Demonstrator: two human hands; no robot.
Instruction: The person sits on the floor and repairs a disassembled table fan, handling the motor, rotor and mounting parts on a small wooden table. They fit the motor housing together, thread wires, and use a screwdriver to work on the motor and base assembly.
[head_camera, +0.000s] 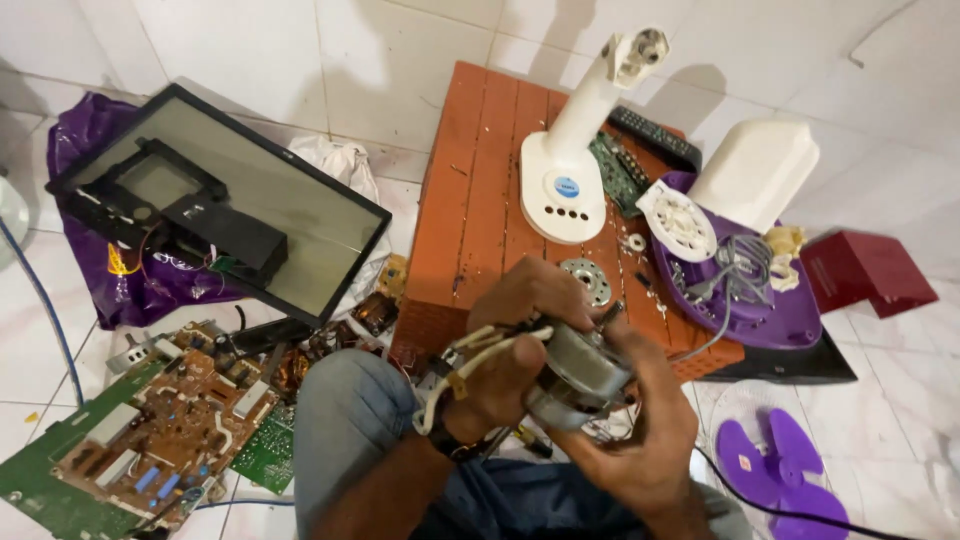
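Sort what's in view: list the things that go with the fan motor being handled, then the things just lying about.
Part of the work:
- fan motor, held in left hand and right hand
- white fan stand
- purple fan base
- purple fan blade
- round metal plate

Lying about:
- flat screen panel
- brown circuit board
- remote control
- red box

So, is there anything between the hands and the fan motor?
Nothing visible is. Both hands already hold the grey fan motor: the left hand covers its wire side, with white wires crossing the fingers, and the right hand supports it from below.
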